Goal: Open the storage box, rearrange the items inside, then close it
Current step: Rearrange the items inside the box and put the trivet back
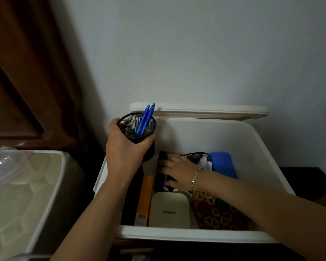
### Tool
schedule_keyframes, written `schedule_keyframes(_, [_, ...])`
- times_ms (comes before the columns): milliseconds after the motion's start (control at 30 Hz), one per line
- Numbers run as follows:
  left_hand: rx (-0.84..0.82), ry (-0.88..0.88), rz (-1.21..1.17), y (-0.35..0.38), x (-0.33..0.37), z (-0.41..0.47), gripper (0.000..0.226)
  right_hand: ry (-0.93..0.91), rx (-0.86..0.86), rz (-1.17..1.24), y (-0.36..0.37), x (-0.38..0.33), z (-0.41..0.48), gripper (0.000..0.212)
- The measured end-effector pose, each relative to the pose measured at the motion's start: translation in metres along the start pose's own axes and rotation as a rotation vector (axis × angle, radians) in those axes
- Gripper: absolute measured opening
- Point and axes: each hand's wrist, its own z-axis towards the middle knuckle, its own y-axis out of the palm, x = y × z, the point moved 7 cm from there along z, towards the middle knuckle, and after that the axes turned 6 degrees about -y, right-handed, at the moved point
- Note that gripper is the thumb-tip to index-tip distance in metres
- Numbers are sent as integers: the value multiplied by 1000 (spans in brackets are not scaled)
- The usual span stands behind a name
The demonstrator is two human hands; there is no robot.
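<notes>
**Holding the pen cup clear while the box floor is sorted**

Gripping a black mesh pen cup [139, 127] from the side, the left hand [124, 153] has its fingers and thumb curled round the cup's wall and keeps it raised over the rear left corner of the storage box. The cup is upright, probably so the two blue pens [145, 121] leaning inside it do not spill. Lifted like this, it also leaves room below.

The right hand [179, 172], with a thin bracelet [196, 176] on its wrist, reaches down into the box. Its fingers are spread and nearly straight, resting on a dark blue flat item [160, 178] and clasping nothing. It looks set to slide or steady that item.

The white storage box [196, 235] stands open right in front of the person, its lid [205, 111] tipped back against the wall [196, 53].

- **Left side:** an orange book [144, 200] stands on edge.
- **Front:** a cream device [169, 210] lies just beside the book, with a patterned woven pouch [215, 215] to its right.
- **Back:** a blue case [223, 164] sits at the rear right, near a black cable [195, 155].

A pale plastic bin [26, 185] stands to the left, apart from the box.
</notes>
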Motion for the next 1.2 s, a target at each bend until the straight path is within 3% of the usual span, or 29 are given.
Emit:
schedule_keyframes(633, [-31,28,61,11,-6,1,95,-193,-146,-417,-2,-4,13,25])
schedule_keyframes(867, [-88,7,66,25,-15,2,82,-146,-213,-341,1,11,2,28])
schedule_keyframes(967, [-116,25,78,35,-17,2,78,-119,-217,-266,-2,15,-3,39])
schedule_keyframes(1200, [-174,35,61,51,-16,-4,88,-37,-187,-206,-7,22,-15,39])
